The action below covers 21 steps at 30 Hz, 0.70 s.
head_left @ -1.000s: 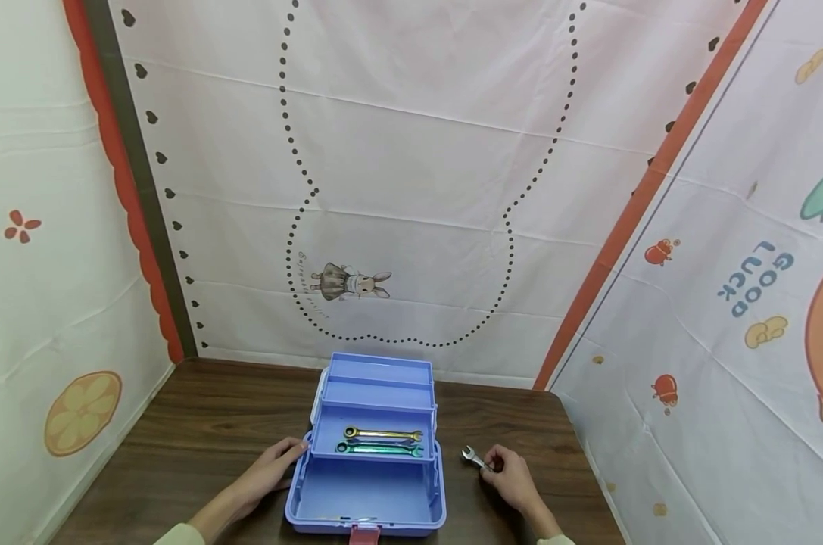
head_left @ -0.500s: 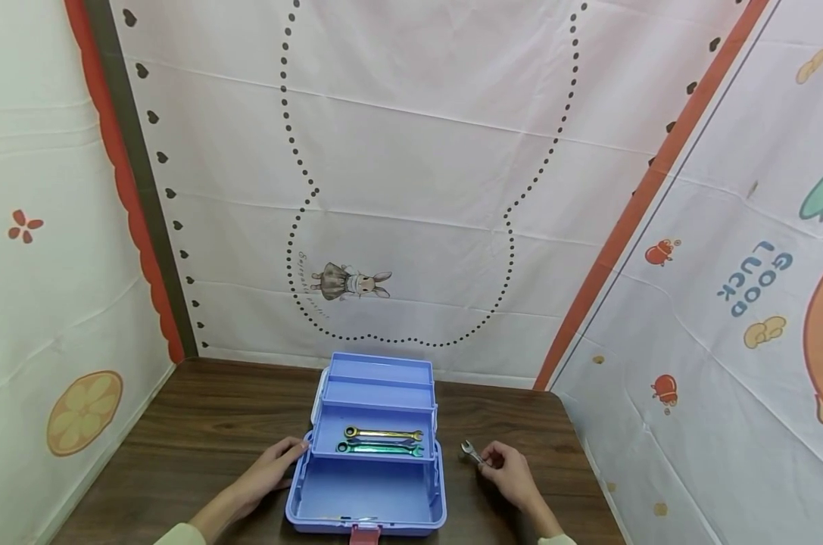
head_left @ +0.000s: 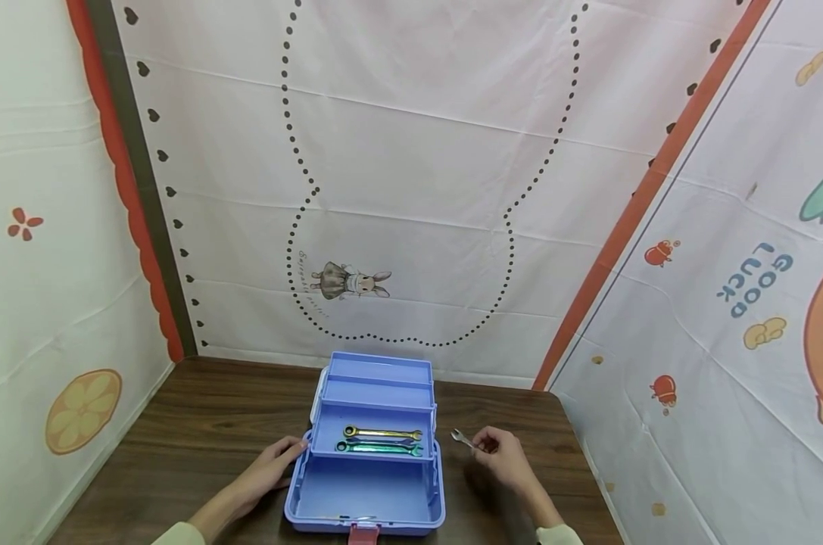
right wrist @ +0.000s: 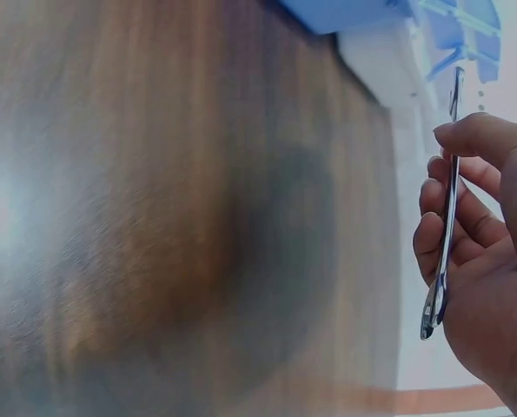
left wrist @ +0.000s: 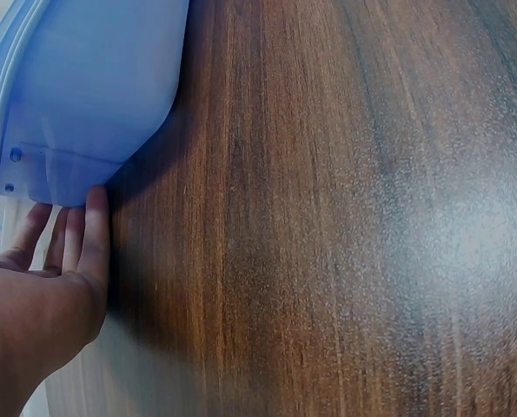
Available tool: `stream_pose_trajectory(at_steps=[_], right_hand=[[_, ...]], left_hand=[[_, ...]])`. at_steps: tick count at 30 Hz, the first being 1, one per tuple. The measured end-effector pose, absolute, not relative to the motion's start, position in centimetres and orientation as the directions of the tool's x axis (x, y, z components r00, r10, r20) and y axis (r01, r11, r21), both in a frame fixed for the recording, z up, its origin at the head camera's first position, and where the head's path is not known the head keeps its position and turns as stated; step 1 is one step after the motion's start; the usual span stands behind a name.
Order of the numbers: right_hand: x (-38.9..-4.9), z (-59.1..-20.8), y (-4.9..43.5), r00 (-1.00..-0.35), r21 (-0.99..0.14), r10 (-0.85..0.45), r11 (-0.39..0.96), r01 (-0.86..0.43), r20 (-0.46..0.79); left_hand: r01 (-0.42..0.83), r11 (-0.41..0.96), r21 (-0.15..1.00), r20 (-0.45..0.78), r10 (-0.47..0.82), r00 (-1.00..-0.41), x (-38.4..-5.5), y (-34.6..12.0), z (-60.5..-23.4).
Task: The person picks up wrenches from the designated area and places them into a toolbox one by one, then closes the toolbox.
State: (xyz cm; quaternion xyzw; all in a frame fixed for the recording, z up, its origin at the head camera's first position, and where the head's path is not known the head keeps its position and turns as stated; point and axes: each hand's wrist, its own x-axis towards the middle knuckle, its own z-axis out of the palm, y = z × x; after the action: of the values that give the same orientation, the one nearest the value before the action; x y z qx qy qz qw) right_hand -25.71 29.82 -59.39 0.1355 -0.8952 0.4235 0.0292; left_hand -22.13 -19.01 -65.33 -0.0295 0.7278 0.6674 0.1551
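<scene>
In the head view, a silver combination wrench (head_left: 462, 437) is held between the thumb and fingers of my right hand (head_left: 506, 459), just right of the blue toolbox (head_left: 363, 492). The right wrist view shows the wrench (right wrist: 450, 208) pinched along its shaft, raised above the table. My left hand (head_left: 266, 471) rests at the toolbox's left side. In the left wrist view, its extended fingers (left wrist: 96, 230) touch the outer wall and the thumb lies at the rim. Gold (head_left: 384, 433), blue (head_left: 397, 440) and green (head_left: 380, 448) wrenches lie side by side in the toolbox's tray (head_left: 328, 431).
The toolbox stands opened on a dark wooden table (head_left: 207, 424), its upper trays (head_left: 382, 369) stepped toward the back. A pink latch (head_left: 364, 534) hangs at its front. Small thin items (head_left: 346, 518) lie along the front inside. Printed curtains (head_left: 411, 189) surround the table.
My right hand has moved up and left, bringing the silver wrench closer to the toolbox. The left hand and the toolbox have stayed in place.
</scene>
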Motion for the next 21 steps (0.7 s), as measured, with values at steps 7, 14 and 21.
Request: stream_pose_trajectory(at_steps=[7, 14, 21], right_hand=[[-26.2, -57.5, 28.0, -0.946, -0.732, -0.280, 0.607, -0.307, 0.165], [-26.3, -56.4, 26.0, -0.928, -0.711, -0.334, 0.611, -0.349, 0.168], [-26.4, -55.9, 23.9, -0.907, -0.700, -0.375, 0.595, -0.394, 0.192]], left_hand=[[-0.253, 0.112, 0.961, -0.268, 0.148, -0.952, -22.2, -19.0, -65.4], [-0.252, 0.106, 0.962, -0.265, 0.144, -0.953, -22.2, -18.9, -65.5], [-0.249, 0.109, 0.962, -0.264, 0.159, -0.951, -22.3, -19.1, -65.5]])
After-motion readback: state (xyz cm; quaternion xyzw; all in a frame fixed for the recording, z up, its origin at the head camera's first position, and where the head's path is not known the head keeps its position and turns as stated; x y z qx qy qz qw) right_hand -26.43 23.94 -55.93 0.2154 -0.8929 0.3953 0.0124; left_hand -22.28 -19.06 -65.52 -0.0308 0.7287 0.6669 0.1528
